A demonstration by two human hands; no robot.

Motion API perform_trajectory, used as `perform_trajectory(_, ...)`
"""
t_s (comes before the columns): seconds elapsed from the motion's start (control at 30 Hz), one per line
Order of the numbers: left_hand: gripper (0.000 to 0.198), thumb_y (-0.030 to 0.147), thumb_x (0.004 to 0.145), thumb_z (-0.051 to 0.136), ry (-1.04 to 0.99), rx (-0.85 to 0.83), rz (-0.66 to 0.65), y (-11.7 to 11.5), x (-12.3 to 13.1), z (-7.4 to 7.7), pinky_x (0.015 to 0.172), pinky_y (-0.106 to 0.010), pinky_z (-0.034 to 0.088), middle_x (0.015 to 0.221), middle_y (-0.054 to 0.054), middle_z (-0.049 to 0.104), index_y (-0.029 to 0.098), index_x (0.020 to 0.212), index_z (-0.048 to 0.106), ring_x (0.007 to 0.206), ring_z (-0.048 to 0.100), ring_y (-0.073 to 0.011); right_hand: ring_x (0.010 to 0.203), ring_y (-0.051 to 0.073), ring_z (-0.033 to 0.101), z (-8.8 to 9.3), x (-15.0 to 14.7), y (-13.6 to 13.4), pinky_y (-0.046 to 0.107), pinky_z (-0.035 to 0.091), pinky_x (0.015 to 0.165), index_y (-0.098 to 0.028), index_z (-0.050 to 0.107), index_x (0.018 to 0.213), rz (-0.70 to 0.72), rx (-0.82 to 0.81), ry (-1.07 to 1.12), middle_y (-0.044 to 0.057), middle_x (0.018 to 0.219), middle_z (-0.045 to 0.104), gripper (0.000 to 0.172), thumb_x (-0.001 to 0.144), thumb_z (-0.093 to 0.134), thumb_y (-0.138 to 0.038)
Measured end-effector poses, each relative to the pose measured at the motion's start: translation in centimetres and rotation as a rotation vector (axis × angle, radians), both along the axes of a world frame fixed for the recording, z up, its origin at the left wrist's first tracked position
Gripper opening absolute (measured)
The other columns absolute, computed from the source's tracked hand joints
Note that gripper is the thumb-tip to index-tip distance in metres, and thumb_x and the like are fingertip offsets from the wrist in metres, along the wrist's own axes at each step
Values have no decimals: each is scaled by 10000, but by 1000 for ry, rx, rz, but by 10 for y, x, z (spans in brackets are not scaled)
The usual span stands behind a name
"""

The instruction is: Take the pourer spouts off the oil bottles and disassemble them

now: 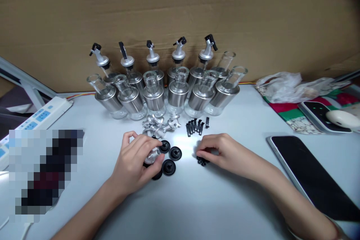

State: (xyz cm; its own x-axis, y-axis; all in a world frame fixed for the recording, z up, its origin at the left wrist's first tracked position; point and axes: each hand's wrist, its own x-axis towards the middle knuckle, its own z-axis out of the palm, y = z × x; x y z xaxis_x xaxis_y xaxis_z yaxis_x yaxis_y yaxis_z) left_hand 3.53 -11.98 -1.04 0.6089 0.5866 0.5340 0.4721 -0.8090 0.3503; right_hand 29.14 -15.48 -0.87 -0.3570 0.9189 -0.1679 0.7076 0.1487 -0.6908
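Note:
My left hand (137,159) curls around a silver pourer spout (152,156), above several round black stoppers (176,153) on the table. With thumb and fingertips together, my right hand (215,150) is at a small cluster of black ring-like parts (201,162); whether it grips one is hidden. Just beyond the hands lie a heap of silver spout pieces (159,125) and several small black levers (194,125). Behind these stand glass bottles with steel sleeves in two rows. The front bottles (153,97) are uncapped; most back ones carry a fitted pourer (152,57).
A cardboard wall (180,3) closes off the back. On the left are a power strip (39,118) and a pixelated device (46,174). To the right lie a black-screened tablet (312,176), a remote-like device (315,110), a white mouse-shaped object (343,120) and a plastic bag (292,86).

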Motion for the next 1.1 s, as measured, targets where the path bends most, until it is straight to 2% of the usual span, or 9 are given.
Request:
perform_trajectory(0.07, 67, 177, 913, 477, -5, 3, 5, 0, 0, 0, 791, -367, 329, 807, -26, 660, 174, 974, 504, 686, 585, -151, 652, 139, 592, 0, 3, 1, 263, 452, 623, -187, 677, 767, -43, 65, -14, 24, 743, 667, 218, 886, 520, -280)
perform_trajectory(0.2, 68, 177, 909, 483, -14, -3, 5, 0, 0, 0, 782, -366, 334, 806, -25, 662, 179, 971, 509, 685, 586, -151, 641, 152, 596, -5, 17, 6, 289, 464, 621, -165, 664, 899, -252, 304, -180, 52, 849, 667, 197, 887, 500, -273)
perform_trajectory(0.3, 66, 175, 906, 487, -16, -4, 2, 0, 1, 0, 779, -365, 336, 801, -25, 662, 176, 968, 512, 681, 585, -150, 714, 187, 628, -13, 26, 9, 314, 484, 662, -147, 650, 994, -282, 379, -332, 73, 924, 650, 202, 854, 536, -238)
perform_trajectory(0.47, 72, 176, 905, 488, -15, 0, 2, 0, 1, 0, 781, -367, 335, 806, -28, 666, 174, 971, 516, 684, 589, -152, 704, 185, 629, -18, 24, 9, 300, 472, 623, -184, 658, 926, -293, 381, -427, 43, 895, 660, 151, 855, 558, -273)
perform_trajectory(0.67, 68, 177, 903, 491, -16, 5, 4, 0, 0, 0, 777, -366, 337, 802, -26, 665, 175, 968, 513, 675, 584, -149, 647, 170, 604, -10, 22, 8, 280, 421, 566, -206, 632, 780, -347, 243, -489, 4, 770, 660, 91, 833, 568, -243)
perform_trajectory(0.87, 72, 167, 903, 487, -17, 2, -2, 0, 0, -1, 777, -367, 337, 814, -29, 666, 175, 970, 509, 688, 589, -152, 812, 209, 614, -14, 34, 9, 304, 450, 661, -204, 651, 836, -290, 304, -499, 48, 903, 652, 234, 826, 442, -101)
perform_trajectory(0.97, 69, 168, 903, 485, -12, 3, 0, 1, 0, -1, 784, -371, 336, 812, -26, 665, 179, 969, 505, 687, 590, -153, 842, 238, 602, -17, 37, 9, 330, 459, 688, -194, 646, 784, -279, 350, -518, 64, 867, 651, 253, 804, 426, -71)
perform_trajectory(1.1, 68, 178, 907, 479, -6, 6, 9, 0, 0, -1, 789, -372, 339, 802, -21, 666, 189, 970, 504, 682, 591, -156, 832, 227, 603, -14, 33, 9, 347, 474, 732, -196, 628, 779, -183, 340, -375, 64, 859, 646, 228, 813, 431, -85)
